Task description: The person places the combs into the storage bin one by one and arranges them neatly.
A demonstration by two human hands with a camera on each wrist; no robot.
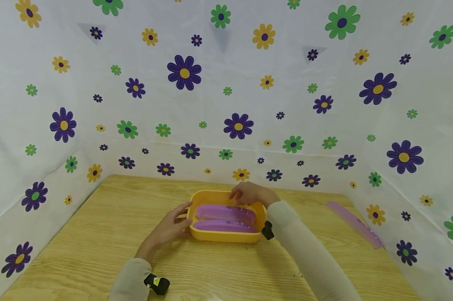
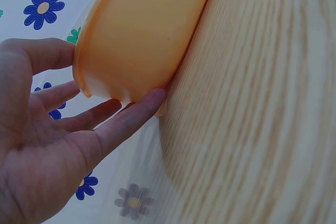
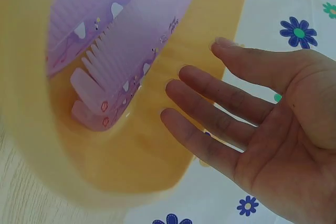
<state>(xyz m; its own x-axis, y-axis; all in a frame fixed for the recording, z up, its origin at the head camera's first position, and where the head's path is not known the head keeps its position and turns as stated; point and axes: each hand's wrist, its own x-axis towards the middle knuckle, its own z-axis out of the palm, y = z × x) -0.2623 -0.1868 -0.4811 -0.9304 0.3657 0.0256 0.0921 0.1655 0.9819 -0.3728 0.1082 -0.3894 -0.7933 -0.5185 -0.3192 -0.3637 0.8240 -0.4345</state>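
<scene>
A yellow plastic basket (image 1: 226,237) stands on the wooden table, with purple combs lying lengthwise in it. One comb (image 1: 224,226) lies along the near wall, and another comb (image 1: 226,213) lies behind it. Two comb ends overlap in the right wrist view. My left hand (image 1: 171,223) is at the basket's left end, thumb and fingers spread against the outside of the wall (image 2: 142,35). Over the far rim toward the right is my right hand (image 1: 250,193); its fingers (image 3: 207,111) are loosely spread above the basket's inside and hold nothing.
A lone purple comb (image 1: 356,225) lies slantwise on the table's right side, near the edge. White flower-printed sheeting (image 1: 211,104) rises behind the wooden table (image 1: 117,221) and along both sides.
</scene>
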